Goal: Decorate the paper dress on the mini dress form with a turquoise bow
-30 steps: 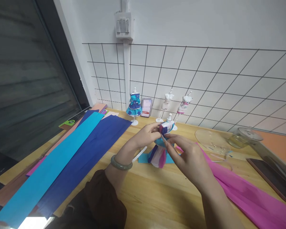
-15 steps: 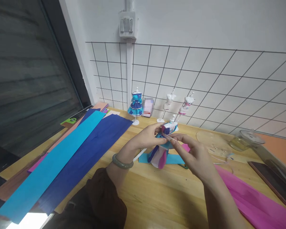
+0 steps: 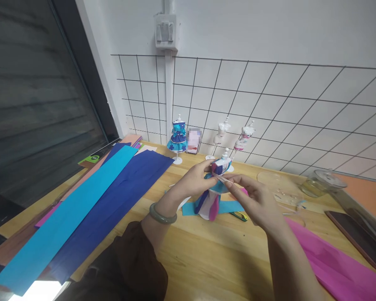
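Note:
A small dress form (image 3: 222, 166) in a blue, white and pink paper dress stands in front of me. Its flared, striped skirt (image 3: 208, 205) spreads over the tabletop. My left hand (image 3: 196, 180), a bangle on its wrist, is closed round the form at the waist from the left; the fingers behind it are partly hidden. From the right, my right hand (image 3: 255, 200) pinches a thin white strip (image 3: 222, 178) that lies across the waist, above the light blue top layer. A light blue paper strip (image 3: 189, 208) lies beneath the skirt.
A yellow-green cutter (image 3: 240, 215) lies right of the skirt. Behind stand a blue-dressed form (image 3: 177, 138) and two whiter forms (image 3: 221, 133). Long coloured sheets (image 3: 113, 205) cover the left; pink paper (image 3: 338, 259), a phone (image 3: 354, 238) and a glass pot (image 3: 316, 184) are at right.
Both hands keep their hold at the waist with small shifts. The form is tilted slightly differently, and more of the cutter shows below my right hand.

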Motion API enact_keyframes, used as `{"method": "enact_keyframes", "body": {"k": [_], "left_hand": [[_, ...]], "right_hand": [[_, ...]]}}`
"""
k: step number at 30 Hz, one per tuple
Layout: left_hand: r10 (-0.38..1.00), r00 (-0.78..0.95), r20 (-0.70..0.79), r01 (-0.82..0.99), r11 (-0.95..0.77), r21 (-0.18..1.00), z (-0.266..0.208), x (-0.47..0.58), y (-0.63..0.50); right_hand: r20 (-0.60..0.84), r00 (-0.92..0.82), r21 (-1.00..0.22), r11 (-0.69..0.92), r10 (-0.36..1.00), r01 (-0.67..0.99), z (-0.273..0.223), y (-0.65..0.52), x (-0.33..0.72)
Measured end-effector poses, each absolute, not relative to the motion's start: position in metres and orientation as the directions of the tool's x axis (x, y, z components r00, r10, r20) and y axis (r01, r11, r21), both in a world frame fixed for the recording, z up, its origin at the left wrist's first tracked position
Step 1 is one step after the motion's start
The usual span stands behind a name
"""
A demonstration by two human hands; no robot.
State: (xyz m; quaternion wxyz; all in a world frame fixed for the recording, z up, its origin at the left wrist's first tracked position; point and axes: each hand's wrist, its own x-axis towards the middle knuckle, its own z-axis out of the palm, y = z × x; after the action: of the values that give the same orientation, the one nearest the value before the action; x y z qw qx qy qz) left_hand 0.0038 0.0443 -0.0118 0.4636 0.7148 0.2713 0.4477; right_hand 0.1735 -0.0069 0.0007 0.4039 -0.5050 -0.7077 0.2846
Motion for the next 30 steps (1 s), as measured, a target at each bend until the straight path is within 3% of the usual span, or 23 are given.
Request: {"method": "enact_keyframes", "body": {"k": [7, 18, 30], "left_hand": [[0.787, 0.471, 0.398, -0.043, -0.430, 0.902, -0.012, 0.007, 0.044], [0.834, 0.398, 0.383, 0.004, -0.419, 0.908, -0.015, 0.010, 0.044], [0.815, 0.435, 0.382, -0.046, -0.403, 0.914, -0.015, 0.009, 0.048]], "right_hand": [[0.340, -0.153, -0.748, 0.366, 0.928, 0.554, 0.001, -0.005, 0.175], [0.293, -0.163, -0.797, 0.335, 0.942, 0.503, -0.001, -0.003, 0.178], [0.421, -0.148, -0.603, 0.398, 0.895, 0.691, -0.009, 0.008, 0.190]]}}
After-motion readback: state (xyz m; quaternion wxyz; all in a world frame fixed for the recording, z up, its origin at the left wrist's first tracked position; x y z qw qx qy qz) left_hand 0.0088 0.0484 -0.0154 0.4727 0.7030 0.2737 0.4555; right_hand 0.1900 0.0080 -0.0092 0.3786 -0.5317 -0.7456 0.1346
